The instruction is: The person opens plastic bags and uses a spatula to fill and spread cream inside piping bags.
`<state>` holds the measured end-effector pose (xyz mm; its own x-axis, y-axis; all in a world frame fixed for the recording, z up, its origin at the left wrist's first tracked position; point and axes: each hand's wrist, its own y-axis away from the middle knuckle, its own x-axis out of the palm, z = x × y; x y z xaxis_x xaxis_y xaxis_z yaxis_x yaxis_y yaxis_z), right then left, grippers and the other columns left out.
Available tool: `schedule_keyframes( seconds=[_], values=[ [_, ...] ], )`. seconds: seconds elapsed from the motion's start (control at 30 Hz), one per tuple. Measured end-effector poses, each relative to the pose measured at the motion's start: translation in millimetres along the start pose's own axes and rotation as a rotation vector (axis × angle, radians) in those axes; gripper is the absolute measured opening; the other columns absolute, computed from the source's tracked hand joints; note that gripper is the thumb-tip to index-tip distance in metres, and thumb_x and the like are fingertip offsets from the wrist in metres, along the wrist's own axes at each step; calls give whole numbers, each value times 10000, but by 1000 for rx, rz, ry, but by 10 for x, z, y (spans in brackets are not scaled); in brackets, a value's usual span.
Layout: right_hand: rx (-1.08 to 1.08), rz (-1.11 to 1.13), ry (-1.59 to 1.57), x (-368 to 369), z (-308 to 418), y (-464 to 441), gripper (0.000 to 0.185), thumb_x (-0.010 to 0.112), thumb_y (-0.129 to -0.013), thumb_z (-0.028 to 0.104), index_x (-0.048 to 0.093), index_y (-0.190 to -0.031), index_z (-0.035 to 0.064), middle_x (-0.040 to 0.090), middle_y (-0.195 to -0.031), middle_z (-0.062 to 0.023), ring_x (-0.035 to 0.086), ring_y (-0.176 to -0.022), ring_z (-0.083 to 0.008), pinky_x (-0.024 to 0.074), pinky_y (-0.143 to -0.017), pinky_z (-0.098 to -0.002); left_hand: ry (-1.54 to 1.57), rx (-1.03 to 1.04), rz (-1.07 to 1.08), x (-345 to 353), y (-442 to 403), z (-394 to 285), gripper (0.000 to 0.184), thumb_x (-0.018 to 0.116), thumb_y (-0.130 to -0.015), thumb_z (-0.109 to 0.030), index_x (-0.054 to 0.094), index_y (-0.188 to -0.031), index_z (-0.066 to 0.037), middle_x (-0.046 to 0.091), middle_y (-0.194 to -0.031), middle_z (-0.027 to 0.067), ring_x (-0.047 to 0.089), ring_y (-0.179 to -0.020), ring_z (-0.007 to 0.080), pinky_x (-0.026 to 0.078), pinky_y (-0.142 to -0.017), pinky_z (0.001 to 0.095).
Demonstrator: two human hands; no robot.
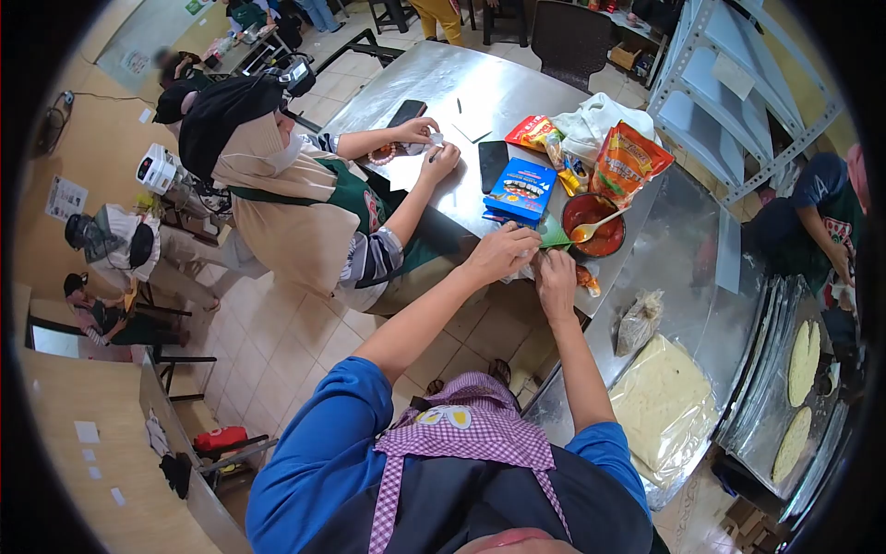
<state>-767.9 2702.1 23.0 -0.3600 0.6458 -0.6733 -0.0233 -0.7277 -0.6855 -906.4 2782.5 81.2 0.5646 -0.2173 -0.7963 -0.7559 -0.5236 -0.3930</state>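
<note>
My left hand is at the near edge of the metal table, fingers bent and closed, beside a small green piece. Close on its right, my right hand also has its fingers closed. What they grip between them is mostly hidden; I cannot make it out. Just beyond my hands stands a bowl of red sauce, with a yellowish spoon resting in it. A blue box lies past my left hand. A small orange-and-white packet sits right of my right hand.
An orange pouch, a white cloth and a dark phone lie farther back. Flat pale dough in plastic and a knotted bag are at right. A person writes at left; long breads lie on a tray.
</note>
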Motion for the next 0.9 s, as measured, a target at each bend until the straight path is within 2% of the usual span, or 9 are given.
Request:
schedule_keyframes(
  seconds=[0.07, 0.17, 0.37, 0.5, 0.57, 0.63, 0.7, 0.83, 0.9],
  values=[
    [-2, 159, -73, 23, -15, 37, 138, 582, -720, 73, 582, -851, 31, 548, -928, -92, 523, -887, -252, 421, -752, -366, -22, 28, 22, 27, 15, -2, 167, 575, -782, -115, 611, -936, -63, 602, -1008, 22, 546, -844, 248, 474, -720, 336],
    [15, 239, -87, 2, -45, 8, 135, 581, -728, 82, 588, -858, 48, 552, -891, -72, 532, -851, -237, 422, -712, -352, -39, 40, 13, 63, 35, 21, 167, 570, -789, -119, 609, -942, -62, 601, -1017, 22, 542, -844, 256, 474, -722, 338],
    [18, 163, -97, -173, -7, -199, 80, 582, -715, 83, 564, -791, 65, 513, -775, -56, 514, -794, -233, 404, -654, -338, 9, -54, -40, 5, -27, -109, 169, 569, -806, -132, 604, -956, -62, 601, -1016, 23, 548, -844, 252, 479, -719, 338],
    [11, 85, -83, -204, 77, -227, 95, 590, -685, 64, 533, -761, 63, 486, -761, -64, 503, -796, -239, 408, -683, -341, -6, -97, -37, -22, 14, -110, 180, 573, -807, -136, 603, -969, -65, 590, -1026, 34, 559, -872, 240, 485, -708, 327],
    [17, 36, -95, -197, 120, -195, 140, 600, -647, 44, 516, -759, 57, 472, -772, -71, 497, -813, -243, 411, -704, -347, -59, -25, -82, -51, 95, -161, 240, 577, -804, -152, 589, -1034, -87, 560, -1078, 54, 575, -877, 261, 490, -696, 339],
    [32, 60, -146, -204, 157, -166, 171, 610, -652, 50, 524, -798, 27, 491, -808, -81, 498, -839, -266, 411, -735, -383, 27, -204, -105, -78, 217, -285, 324, 583, -791, -165, 555, -1108, -102, 516, -1140, 81, 592, -865, 287, 496, -681, 356],
    [7, 8, -68, -252, 186, -200, 204, 598, -655, 32, 516, -842, 27, 514, -848, -91, 503, -874, -283, 404, -760, -400, 9, -223, -78, -16, 389, -276, 493, 602, -737, -165, 481, -1210, -102, 461, -1190, 116, 597, -849, 307, 501, -675, 365],
    [54, 117, -185, -236, 163, -177, 238, 579, -657, -1, 516, -884, 35, 520, -836, -109, 506, -872, -286, 390, -824, -400, 27, -311, -140, 177, 506, -283, 583, 620, -722, -181, 422, -1267, -117, 419, -1229, 107, 594, -827, 310, 504, -661, 369],
    [57, 90, -244, -274, 203, -212, 244, 568, -668, -20, 518, -902, 23, 520, -826, -114, 506, -857, -294, 401, -787, -391, 45, -368, -177, 140, 439, -397, 612, 648, -718, -202, 401, -1271, -110, 401, -1243, 105, 590, -836, 322, 504, -673, 379]
  ],
)
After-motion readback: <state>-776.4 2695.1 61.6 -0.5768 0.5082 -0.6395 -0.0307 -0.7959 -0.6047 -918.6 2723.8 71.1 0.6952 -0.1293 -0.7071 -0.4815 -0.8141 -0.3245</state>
